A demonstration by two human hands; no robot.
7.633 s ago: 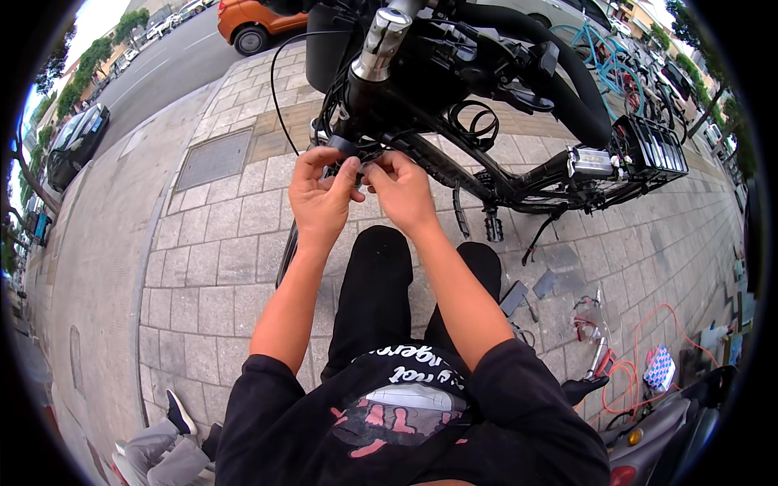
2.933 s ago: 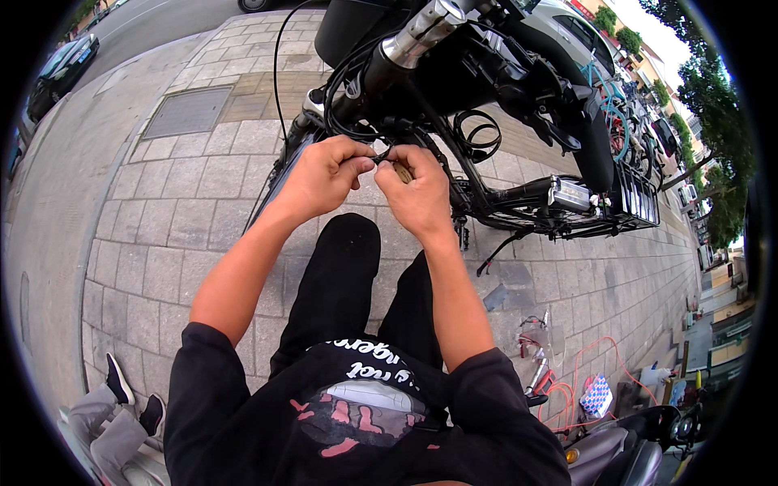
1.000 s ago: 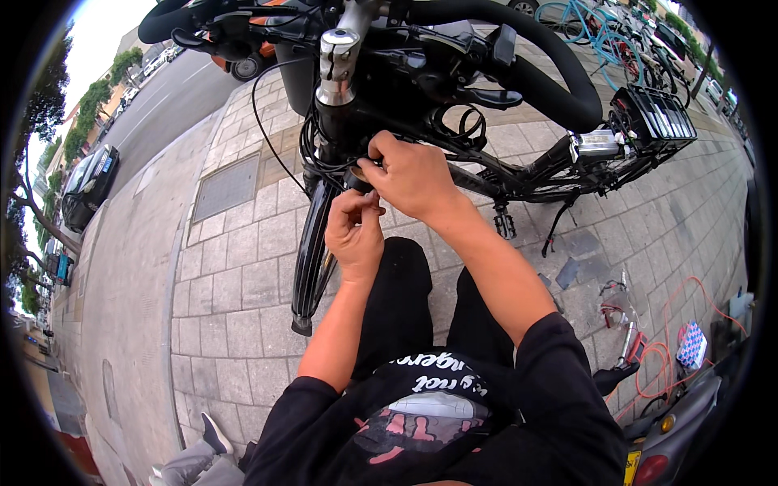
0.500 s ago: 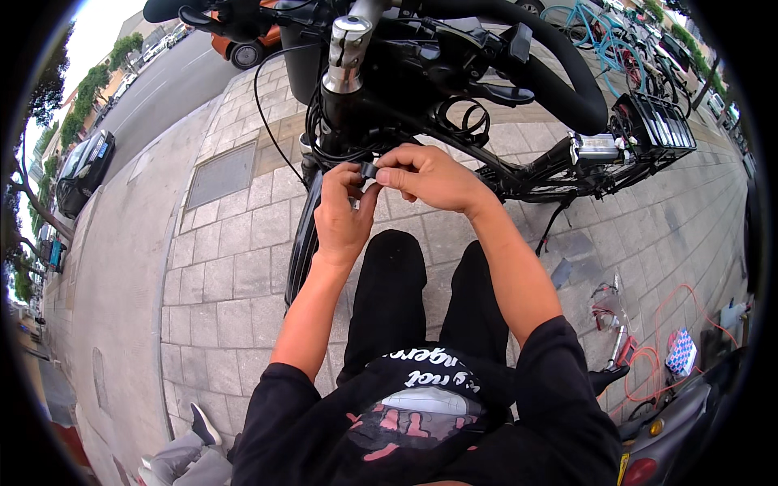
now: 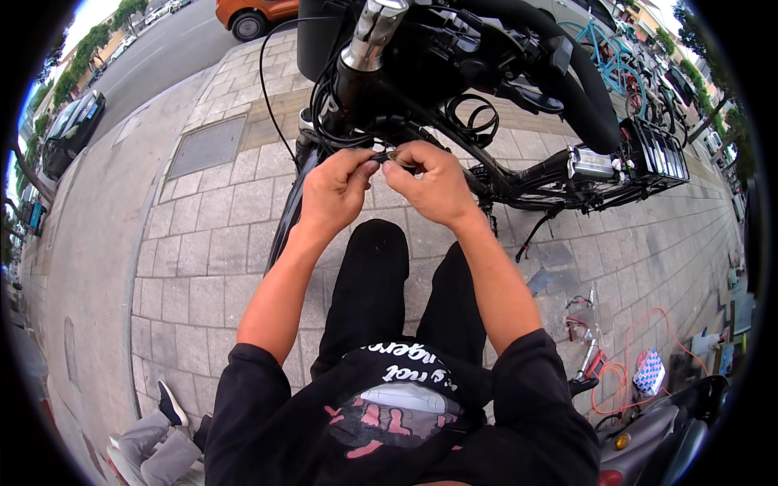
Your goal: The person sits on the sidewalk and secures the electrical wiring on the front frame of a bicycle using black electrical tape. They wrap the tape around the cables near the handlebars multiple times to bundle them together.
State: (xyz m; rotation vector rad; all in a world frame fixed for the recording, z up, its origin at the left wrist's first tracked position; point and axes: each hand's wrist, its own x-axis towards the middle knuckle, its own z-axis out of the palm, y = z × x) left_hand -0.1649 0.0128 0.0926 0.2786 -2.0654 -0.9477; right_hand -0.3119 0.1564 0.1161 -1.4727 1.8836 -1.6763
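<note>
Both my hands meet just below the head tube of a black bicycle (image 5: 348, 93), beside its bundle of black cables (image 5: 321, 113). My left hand (image 5: 334, 193) pinches one end of a small thin dark strip (image 5: 382, 157) between thumb and forefinger. On the other side, my right hand (image 5: 431, 185) is closed in a pinch on the same strip, fingertips nearly touching the left ones. Whether the strip is tape or cable, I cannot tell; the fingers cover most of it. The front tyre (image 5: 285, 219) runs down to the left of my left forearm.
The black handlebar (image 5: 590, 93) curves overhead to the right, near the silver stem (image 5: 374, 34). A rear rack (image 5: 652, 154) stands farther right. Tools, an orange cord (image 5: 612, 368) and a patterned box (image 5: 649, 373) lie at the lower right. A person's leg (image 5: 154, 433) shows lower left.
The view has shifted, so the bicycle sits higher and farther right. My hands have levelled out side by side, and the curled dark band between them now looks thin and stretched.
</note>
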